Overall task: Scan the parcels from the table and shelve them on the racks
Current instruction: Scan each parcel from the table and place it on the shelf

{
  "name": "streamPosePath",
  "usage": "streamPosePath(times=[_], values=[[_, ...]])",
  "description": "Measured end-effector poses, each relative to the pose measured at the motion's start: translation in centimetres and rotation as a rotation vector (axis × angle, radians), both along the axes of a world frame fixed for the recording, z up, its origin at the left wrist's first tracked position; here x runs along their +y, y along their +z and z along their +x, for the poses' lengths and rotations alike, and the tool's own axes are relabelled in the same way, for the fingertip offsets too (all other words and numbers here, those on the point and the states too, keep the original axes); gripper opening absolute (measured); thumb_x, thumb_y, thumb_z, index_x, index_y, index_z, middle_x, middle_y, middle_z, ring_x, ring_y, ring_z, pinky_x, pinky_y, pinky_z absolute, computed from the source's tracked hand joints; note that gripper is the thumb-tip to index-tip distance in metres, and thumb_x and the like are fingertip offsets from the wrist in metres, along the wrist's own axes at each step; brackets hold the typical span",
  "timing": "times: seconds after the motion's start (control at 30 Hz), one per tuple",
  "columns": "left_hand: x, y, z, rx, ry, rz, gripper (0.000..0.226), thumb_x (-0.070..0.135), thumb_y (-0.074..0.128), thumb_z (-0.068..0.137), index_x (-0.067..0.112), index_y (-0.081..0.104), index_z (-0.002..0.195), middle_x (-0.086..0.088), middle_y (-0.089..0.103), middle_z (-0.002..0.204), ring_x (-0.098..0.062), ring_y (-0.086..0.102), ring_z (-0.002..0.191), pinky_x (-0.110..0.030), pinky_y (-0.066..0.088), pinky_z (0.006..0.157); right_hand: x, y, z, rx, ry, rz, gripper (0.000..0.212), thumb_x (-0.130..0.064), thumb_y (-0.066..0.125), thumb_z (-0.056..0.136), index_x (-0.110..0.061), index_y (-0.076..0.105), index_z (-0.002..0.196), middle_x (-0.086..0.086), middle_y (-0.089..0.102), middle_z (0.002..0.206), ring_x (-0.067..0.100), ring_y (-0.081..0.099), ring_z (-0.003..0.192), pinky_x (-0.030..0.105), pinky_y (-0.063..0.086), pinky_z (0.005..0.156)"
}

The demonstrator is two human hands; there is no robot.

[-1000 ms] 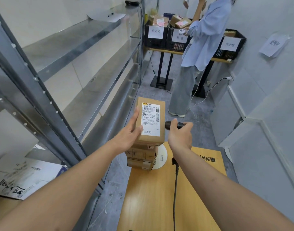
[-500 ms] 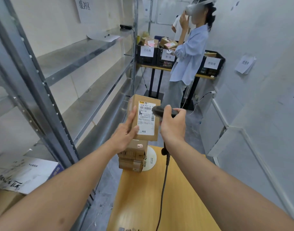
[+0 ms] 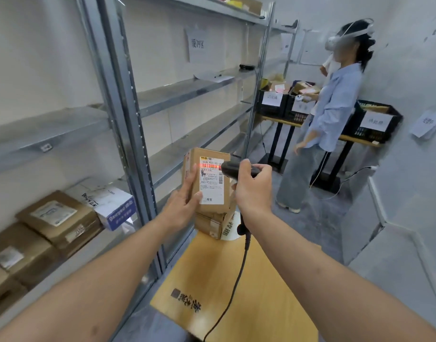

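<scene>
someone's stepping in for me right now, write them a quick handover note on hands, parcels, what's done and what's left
Left hand holds the brown parcel upright, label facing you.
Right hand has its grip on the black corded scanner; a red scan line lies across the label's barcode.
More parcels sit stacked on the wooden table, just behind the held one.
Done: several boxes already lie on the low shelf of the rack to your left.
Left: confirm this scan, shelve the parcel, then scan and shelve the stack.
</scene>
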State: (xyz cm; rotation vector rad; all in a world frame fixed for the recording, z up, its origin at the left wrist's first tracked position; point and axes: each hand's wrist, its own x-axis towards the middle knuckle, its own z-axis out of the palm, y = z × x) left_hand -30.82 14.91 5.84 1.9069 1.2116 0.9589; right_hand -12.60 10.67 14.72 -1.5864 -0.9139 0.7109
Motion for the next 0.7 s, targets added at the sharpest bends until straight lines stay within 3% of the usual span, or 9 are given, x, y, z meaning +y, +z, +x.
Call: streamPosePath(times=[0.13, 0.2, 0.37, 0.57, 0.7], values=[[-4.8, 0.9, -1.8, 0.004, 0.115, -0.022, 0.077, 0.037, 0.047, 0.110, 0.071, -0.009, 0.152, 0.002, 0.048, 0.158, -0.020, 0.056, 0.136, -0.053, 0.048, 0.114, -2.7, 0.2, -1.6, 0.007, 0.104, -0.006, 0.038, -0.063, 0.045, 0.094, -0.032, 0.047, 0.116, -0.006, 0.063, 0.102, 0.022, 0.067, 0.095, 0.054, 0.058, 0.090], [-6.4, 0.9, -3.3, -0.015, 0.164, -0.024, 0.077, 0.038, 0.048, 0.110, 0.071, -0.008, 0.152, 0.004, 0.046, 0.160, -0.020, 0.055, 0.137, -0.054, 0.048, 0.113, -3.6, 0.5, -2.8, 0.007, 0.146, -0.003, 0.041, -0.069, 0.042, 0.088, -0.036, 0.045, 0.112, -0.008, 0.062, 0.100, 0.022, 0.067, 0.095, 0.056, 0.058, 0.089], [-10.0, 1.3, -7.6, -0.019, 0.272, -0.009, 0.076, 0.037, 0.049, 0.110, 0.070, -0.004, 0.153, 0.006, 0.042, 0.162, -0.020, 0.050, 0.143, -0.055, 0.041, 0.119, -5.0, 1.2, -7.0, 0.002, 0.258, -0.017, 0.035, -0.063, 0.045, 0.096, -0.032, 0.046, 0.112, -0.005, 0.063, 0.096, 0.024, 0.067, 0.093, 0.058, 0.058, 0.090], [-15.1, 2.0, -13.9, -0.024, 0.453, -0.031, 0.073, 0.041, 0.047, 0.110, 0.071, -0.004, 0.152, 0.014, 0.039, 0.163, -0.020, 0.044, 0.147, -0.053, 0.031, 0.125, -6.6, 0.8, -13.9, -0.042, 0.406, -0.015, 0.026, -0.070, 0.043, 0.093, -0.045, 0.042, 0.102, -0.008, 0.065, 0.100, 0.022, 0.070, 0.093, 0.056, 0.061, 0.085], [-18.8, 0.8, -18.8, -0.064, 0.506, -0.067, 0.070, 0.045, 0.047, 0.108, 0.070, 0.000, 0.154, 0.036, 0.034, 0.156, -0.014, 0.037, 0.151, -0.050, 0.025, 0.128, -8.7, 0.5, -19.2, -0.051, 0.523, -0.006, 0.032, -0.058, 0.047, 0.103, -0.031, 0.046, 0.118, -0.003, 0.066, 0.106, 0.024, 0.070, 0.097, 0.051, 0.059, 0.088]])
